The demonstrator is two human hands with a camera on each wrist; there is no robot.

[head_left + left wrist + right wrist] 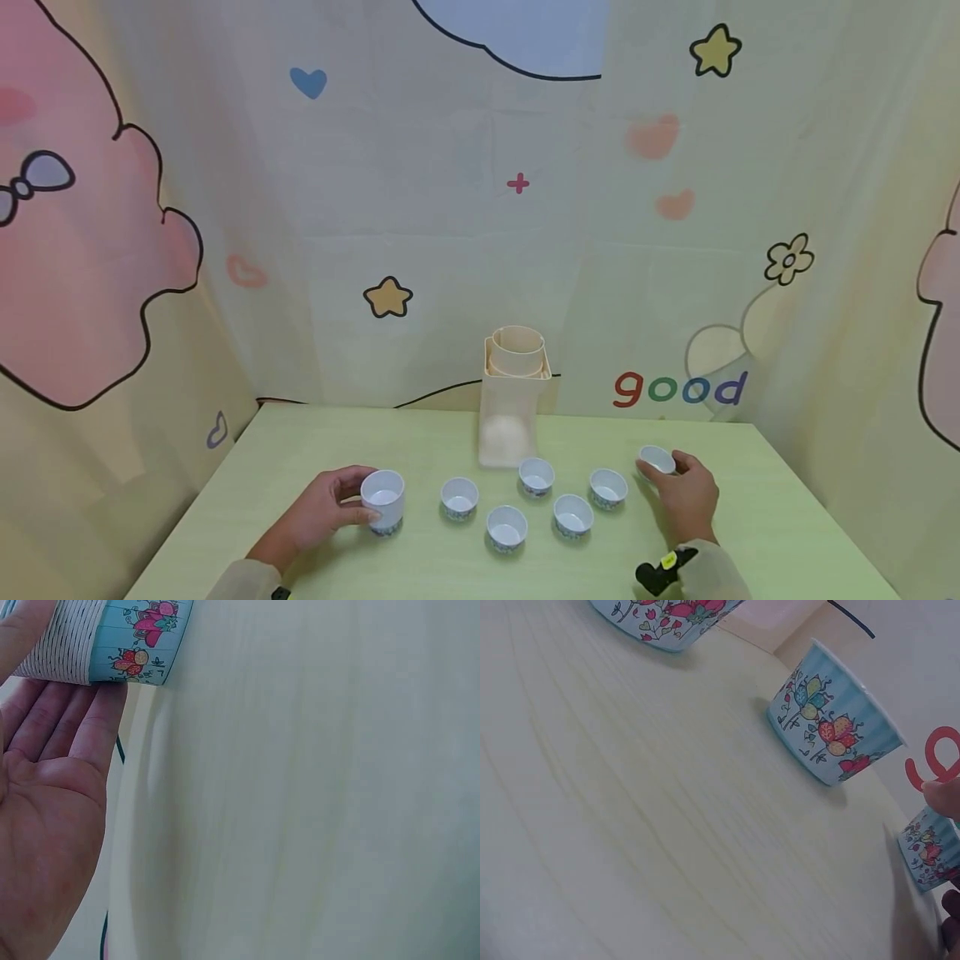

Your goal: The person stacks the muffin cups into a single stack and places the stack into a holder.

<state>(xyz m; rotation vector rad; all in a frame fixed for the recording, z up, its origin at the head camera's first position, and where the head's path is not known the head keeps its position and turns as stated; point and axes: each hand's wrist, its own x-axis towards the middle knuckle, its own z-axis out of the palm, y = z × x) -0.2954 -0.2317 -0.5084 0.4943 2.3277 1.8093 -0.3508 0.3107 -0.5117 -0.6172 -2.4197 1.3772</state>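
The left hand (326, 508) grips a stack of nested cups (385, 502), white-rimmed and pale blue with printed flowers, between the thumb on the near side and the fingers on the far side. The stack stands at the left of the row of cups, its long axis upright and its open mouth facing up; the left wrist view shows many thin white rims packed together above the floral wall.

The right hand (690, 497) pinches a single floral blue cup (657, 462) between thumb and fingers at the right end of the row, its white mouth upward. Whether its base touches the surface is hard to tell.

Between the hands, five matching small round cups (507, 530) stand upright in a zigzag, three farther back and two nearer, each just apart from its neighbours, all mouths up.

Just behind the middle cups stands a tall cream container (510, 417), its long axis vertical, with a round open cylinder (517, 352) set in its top.

Everything rests on a pale yellow-green desk (420, 442). Its back edge meets a cartoon-printed curtain (450, 183); its side edges slant outward toward the viewer. Broad strips of surface lie left of the stack, right of the right hand, and in front of the cups.
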